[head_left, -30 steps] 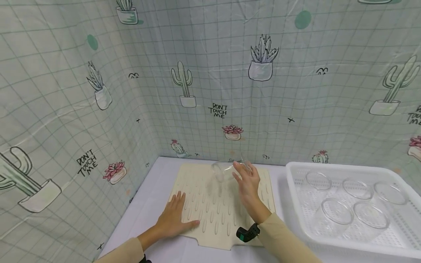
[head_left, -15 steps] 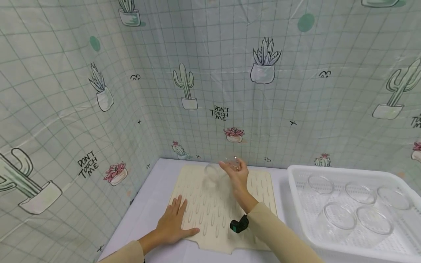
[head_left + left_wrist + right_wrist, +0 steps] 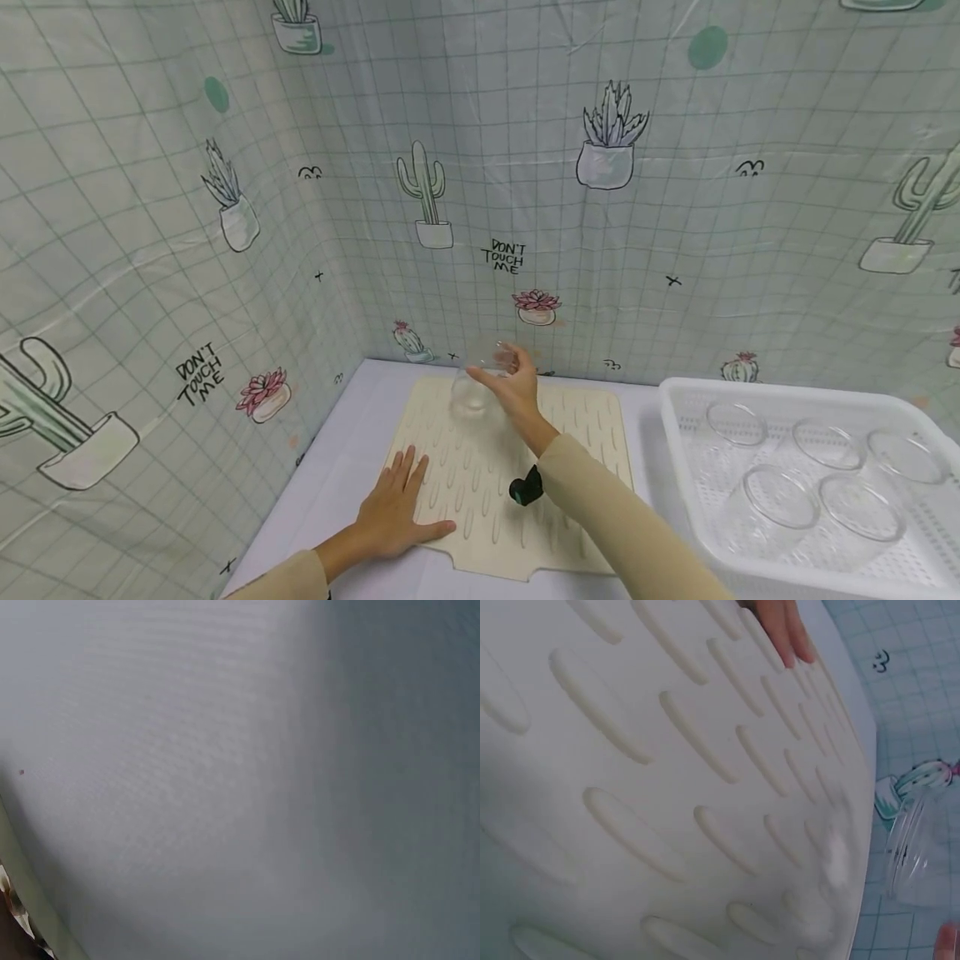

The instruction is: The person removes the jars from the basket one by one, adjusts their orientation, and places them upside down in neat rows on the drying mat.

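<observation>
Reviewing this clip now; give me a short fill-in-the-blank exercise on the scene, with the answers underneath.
1. The person's ____ hand grips a clear cup above the cream mat.
2. The other hand rests at the mat's ____ side.
3. The white basket holds ____ more cups.
4. The lettering on the backdrop reads DON'T TOUCH ____.

Missing words: right; left; five; ME

The left hand [image 3: 392,510] lies palm down, fingers straight, thumb spread, while farther forward and rightward the right hand [image 3: 514,392] grips with bent fingers.
</observation>
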Tool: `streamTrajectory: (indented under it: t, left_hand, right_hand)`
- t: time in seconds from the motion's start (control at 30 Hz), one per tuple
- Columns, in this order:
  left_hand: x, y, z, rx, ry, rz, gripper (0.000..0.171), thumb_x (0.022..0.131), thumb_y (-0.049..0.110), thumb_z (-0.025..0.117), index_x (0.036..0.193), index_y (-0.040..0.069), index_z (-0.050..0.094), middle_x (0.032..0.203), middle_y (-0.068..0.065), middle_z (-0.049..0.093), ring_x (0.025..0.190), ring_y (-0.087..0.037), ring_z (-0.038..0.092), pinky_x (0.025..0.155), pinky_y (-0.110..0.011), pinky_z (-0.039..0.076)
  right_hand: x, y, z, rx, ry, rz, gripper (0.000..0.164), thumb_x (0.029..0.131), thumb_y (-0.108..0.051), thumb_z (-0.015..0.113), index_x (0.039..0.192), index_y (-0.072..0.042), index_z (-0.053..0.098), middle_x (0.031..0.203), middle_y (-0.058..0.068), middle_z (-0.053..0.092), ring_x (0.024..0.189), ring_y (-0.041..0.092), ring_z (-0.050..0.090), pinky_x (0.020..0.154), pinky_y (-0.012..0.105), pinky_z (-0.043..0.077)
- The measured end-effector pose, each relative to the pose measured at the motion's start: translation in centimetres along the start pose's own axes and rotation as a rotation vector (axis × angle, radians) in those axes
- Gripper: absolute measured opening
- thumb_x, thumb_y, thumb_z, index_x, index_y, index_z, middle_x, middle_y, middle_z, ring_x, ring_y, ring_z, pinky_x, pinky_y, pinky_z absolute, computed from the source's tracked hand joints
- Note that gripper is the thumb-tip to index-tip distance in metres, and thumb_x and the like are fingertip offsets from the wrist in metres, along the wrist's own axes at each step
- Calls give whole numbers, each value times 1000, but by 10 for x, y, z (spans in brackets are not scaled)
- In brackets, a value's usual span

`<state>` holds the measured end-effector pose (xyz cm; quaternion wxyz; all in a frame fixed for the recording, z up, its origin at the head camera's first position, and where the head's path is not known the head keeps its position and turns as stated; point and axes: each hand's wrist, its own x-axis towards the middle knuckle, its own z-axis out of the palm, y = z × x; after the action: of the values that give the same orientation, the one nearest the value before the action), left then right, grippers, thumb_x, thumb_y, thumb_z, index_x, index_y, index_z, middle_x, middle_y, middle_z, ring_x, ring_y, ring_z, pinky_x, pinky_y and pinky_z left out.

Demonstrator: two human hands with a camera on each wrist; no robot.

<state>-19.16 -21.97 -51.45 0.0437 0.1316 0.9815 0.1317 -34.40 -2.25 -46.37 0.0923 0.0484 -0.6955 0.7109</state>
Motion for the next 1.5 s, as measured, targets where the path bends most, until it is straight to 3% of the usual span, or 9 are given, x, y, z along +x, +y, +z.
streamTrajectory:
  t: [0.17, 0.4, 0.6, 0.93, 1.5]
  left_hand:
    - [-1, 2, -2, -30, 0, 6, 108, 72, 78, 46, 146, 2, 20, 151, -20, 7, 137, -37, 5, 107, -53, 13]
    - [0, 2, -3, -43, -36, -1, 106, 74, 77, 44, 147, 5, 17, 152, -18, 2, 138, -34, 1, 108, -52, 11]
    - [1, 0, -3, -34, -31, 9, 106, 74, 77, 45, 147, 5, 18, 152, -19, 3, 138, -35, 2, 108, -52, 10]
    - [0, 0, 0, -35, -59, 1, 107, 73, 78, 43, 147, 5, 17, 152, -18, 2, 138, -35, 2, 108, -52, 10]
    - [-1, 0, -1, -56, -39, -5, 106, 74, 76, 48, 146, 4, 19, 152, -18, 2, 138, -35, 2, 108, -52, 10]
  right_hand:
    - [4, 2, 5, -58, -69, -1, 76, 64, -30, 85, 128, -13, 48, 122, 12, 53, 110, 29, 49, 91, 42, 43]
    - [6, 2, 11, -83, -128, -30, 76, 65, -26, 84, 129, -8, 48, 118, 10, 53, 112, 36, 47, 93, 41, 43]
    - [7, 5, 21, -161, -145, 1, 82, 63, -30, 85, 132, -11, 45, 124, 16, 51, 112, 29, 48, 91, 41, 44]
    - [1, 15, 33, -245, -150, 17, 85, 63, -29, 85, 134, -9, 43, 132, 12, 47, 117, 30, 46, 90, 44, 45]
    - [4, 4, 42, -364, -206, 30, 90, 62, -31, 86, 135, -8, 40, 132, 15, 46, 120, 30, 46, 91, 42, 45]
